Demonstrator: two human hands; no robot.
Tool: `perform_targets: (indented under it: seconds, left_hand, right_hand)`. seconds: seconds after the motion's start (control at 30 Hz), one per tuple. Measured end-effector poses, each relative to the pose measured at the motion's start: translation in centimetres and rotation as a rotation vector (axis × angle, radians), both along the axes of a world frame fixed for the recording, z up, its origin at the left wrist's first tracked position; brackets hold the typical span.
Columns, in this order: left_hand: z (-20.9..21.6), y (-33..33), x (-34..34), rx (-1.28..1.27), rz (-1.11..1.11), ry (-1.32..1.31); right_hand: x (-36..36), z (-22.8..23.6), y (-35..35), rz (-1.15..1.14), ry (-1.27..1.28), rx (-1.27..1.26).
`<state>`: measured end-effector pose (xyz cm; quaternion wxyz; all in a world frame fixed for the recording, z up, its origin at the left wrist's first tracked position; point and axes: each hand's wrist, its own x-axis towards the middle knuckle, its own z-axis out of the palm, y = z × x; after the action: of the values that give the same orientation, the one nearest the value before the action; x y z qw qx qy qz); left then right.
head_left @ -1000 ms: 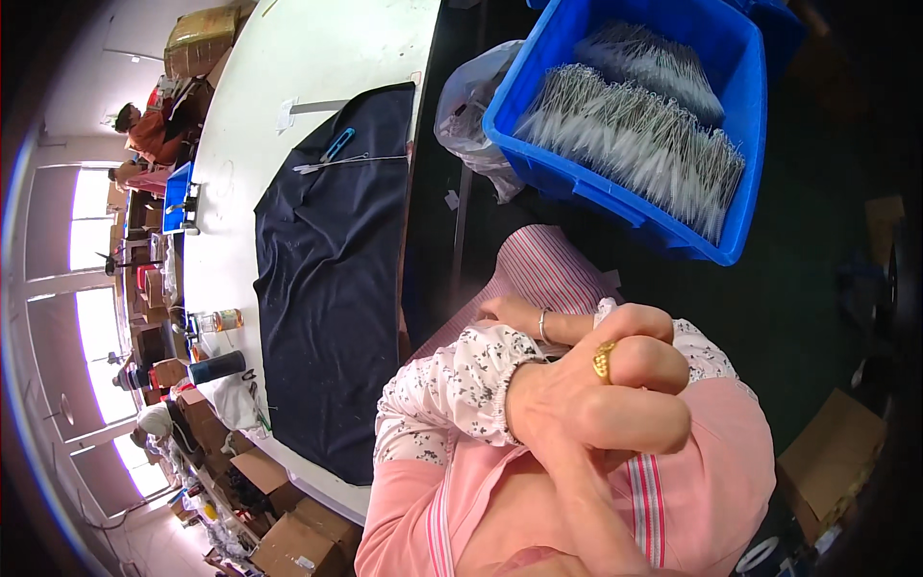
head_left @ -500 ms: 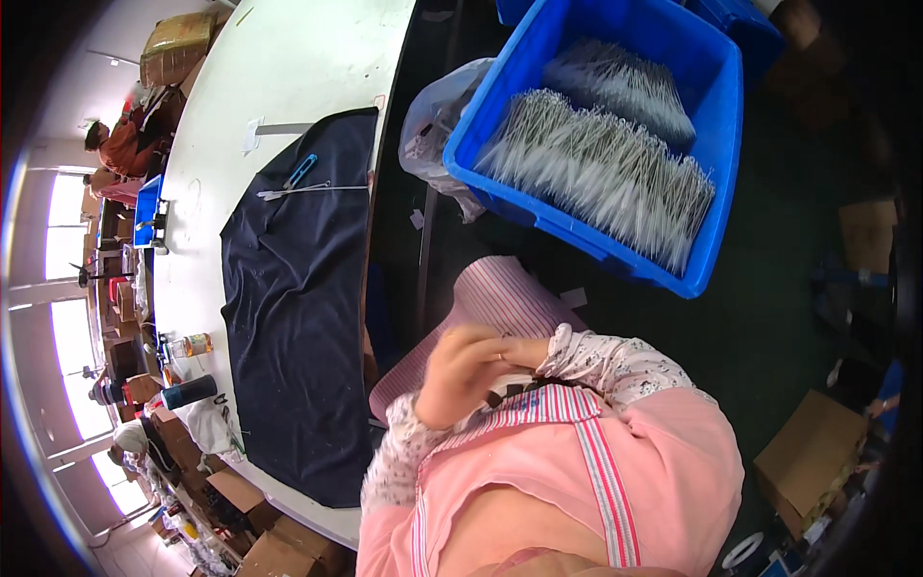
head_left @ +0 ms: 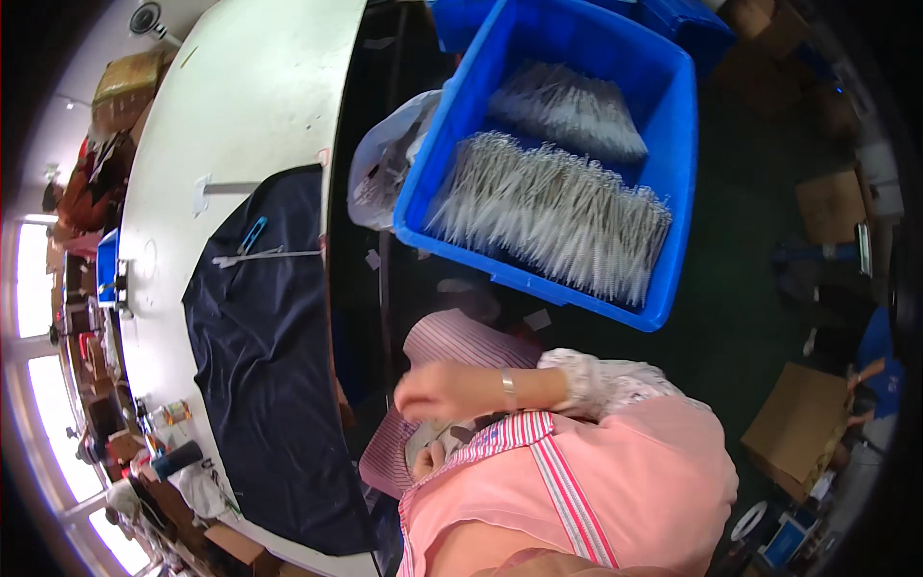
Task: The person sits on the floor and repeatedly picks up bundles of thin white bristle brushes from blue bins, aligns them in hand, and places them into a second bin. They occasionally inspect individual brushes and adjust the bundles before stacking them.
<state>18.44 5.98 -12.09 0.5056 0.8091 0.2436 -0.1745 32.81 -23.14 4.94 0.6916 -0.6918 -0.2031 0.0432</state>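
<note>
My right hand (head_left: 435, 389) hovers over my lap with its fingers curled in; I see nothing in it. A bracelet (head_left: 508, 388) circles that wrist. Lower and closer to my body, my left hand (head_left: 426, 462) shows only in part beside the striped apron (head_left: 510, 435), its fingers mostly hidden. Left of both hands, a dark cloth (head_left: 279, 385) covers the table's near edge. On it lie thin wire brushes (head_left: 264, 256) with white bristles and a small blue-handled tool (head_left: 254, 234). Ahead, a blue bin (head_left: 673, 231) holds two heaps of similar brushes (head_left: 558, 216).
The white table (head_left: 250, 106) runs along my left, with a blue tray (head_left: 108, 269), a bottle (head_left: 173, 413) and a dark cylinder (head_left: 177, 459) at its far side. A clear plastic bag (head_left: 385, 173) hangs between table and bin. Cardboard boxes (head_left: 798, 423) stand at right, near another person (head_left: 880, 361).
My right hand, bare wrist now showing, has come forward over my lap. My left hand has dropped toward the apron, apart from it. The whole view has shifted, moving table and bin leftward and down.
</note>
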Motion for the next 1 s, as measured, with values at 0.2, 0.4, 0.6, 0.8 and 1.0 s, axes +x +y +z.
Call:
perform_targets:
  seconds: [0.2, 0.4, 0.6, 0.8, 1.0]
  left_hand:
    - [6.1, -8.4, 10.3, 0.017, -0.411, -0.321]
    - [2.9, -17.9, 18.9, 0.025, -0.944, -0.765]
    - [-2.6, -21.1, 19.3, 0.199, -1.112, -0.900]
    - [-3.3, -21.2, 19.9, 0.261, -1.008, -0.893]
    - [-3.5, -21.3, 20.3, 0.246, -1.011, -0.842]
  right_hand:
    - [-0.7, 9.7, -19.3, -0.062, 0.170, -0.270]
    - [8.0, 1.4, -40.0, -0.895, 0.299, -0.837]
    - [13.4, -7.2, -44.8, -0.512, 0.011, -1.674]
    - [15.6, -11.2, -46.3, -0.274, -0.025, -1.760]
    - [15.4, -11.1, -48.2, -0.340, -0.068, -1.510]
